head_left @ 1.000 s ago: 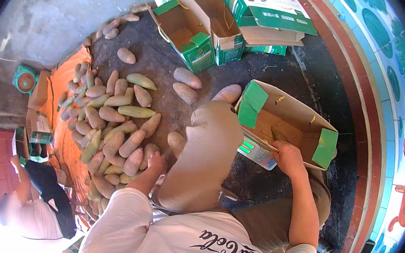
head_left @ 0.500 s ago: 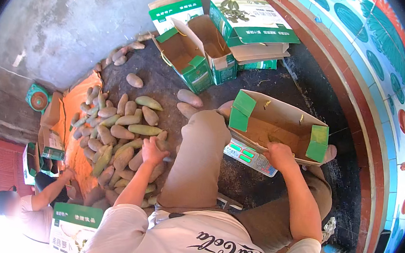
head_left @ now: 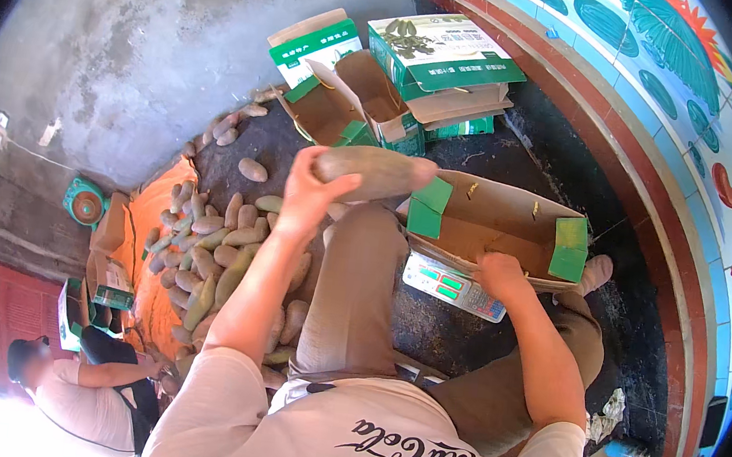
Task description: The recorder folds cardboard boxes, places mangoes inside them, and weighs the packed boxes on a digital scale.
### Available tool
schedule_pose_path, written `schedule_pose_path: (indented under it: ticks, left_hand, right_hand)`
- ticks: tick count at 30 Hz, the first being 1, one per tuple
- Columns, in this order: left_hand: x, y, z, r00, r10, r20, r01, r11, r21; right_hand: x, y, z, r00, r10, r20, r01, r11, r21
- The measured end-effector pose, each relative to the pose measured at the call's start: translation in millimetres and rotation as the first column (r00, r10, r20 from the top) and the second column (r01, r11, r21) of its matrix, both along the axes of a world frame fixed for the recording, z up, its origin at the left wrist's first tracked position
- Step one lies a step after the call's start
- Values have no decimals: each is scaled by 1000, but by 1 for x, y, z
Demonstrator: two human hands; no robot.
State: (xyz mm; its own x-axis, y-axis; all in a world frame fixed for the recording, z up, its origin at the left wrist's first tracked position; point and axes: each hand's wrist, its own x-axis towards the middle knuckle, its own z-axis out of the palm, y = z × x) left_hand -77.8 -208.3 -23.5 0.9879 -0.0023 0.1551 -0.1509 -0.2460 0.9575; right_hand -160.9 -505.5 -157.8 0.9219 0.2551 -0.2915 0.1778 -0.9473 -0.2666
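Note:
My left hand (head_left: 310, 190) is wrapped round a long, plump, brownish-green vegetable or fruit (head_left: 373, 171), whose exact kind I cannot tell. It is raised over my knee, its far end near the left end of an open cardboard box (head_left: 509, 209) with green flaps. My right hand (head_left: 500, 277) grips the near edge of this box, its fingers over the rim. Under the box is a scale (head_left: 440, 281) with lit green displays, partly covered. A heap of similar long pieces (head_left: 227, 255) lies on the floor to the left, beyond my left forearm.
More green and white boxes (head_left: 445, 47) stand at the back, some open. An orange sheet (head_left: 140, 242) lies along the heap's left side. Another person (head_left: 86, 387) bends over the heap at lower left. A tiled low ledge (head_left: 622, 130) curves along the right.
My left hand has lifted the long piece from the heap, up and to the right toward the box. The right hand stays at the box rim. The other person's arm has moved.

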Motion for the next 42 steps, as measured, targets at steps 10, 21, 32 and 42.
schedule_pose_path:
  ticks: [10,21,32,42]
  left_hand:
    - [4,-133,-55,976,-210,-59,214,866,451]
    - [6,-167,-143,885,-322,-337,394,903,170]
    - [1,-51,-25,963,-214,164,194,973,127]
    - [-9,133,-152,985,170,23,-151,797,585]
  right_hand:
    - [-3,-4,-9,999,32,-9,-32,999,-26]
    - [1,1,-4,997,20,70,-20,1000,4]
    - [1,-2,6,998,-19,64,18,1000,13]
    - [5,-6,3,996,-61,63,59,998,31]
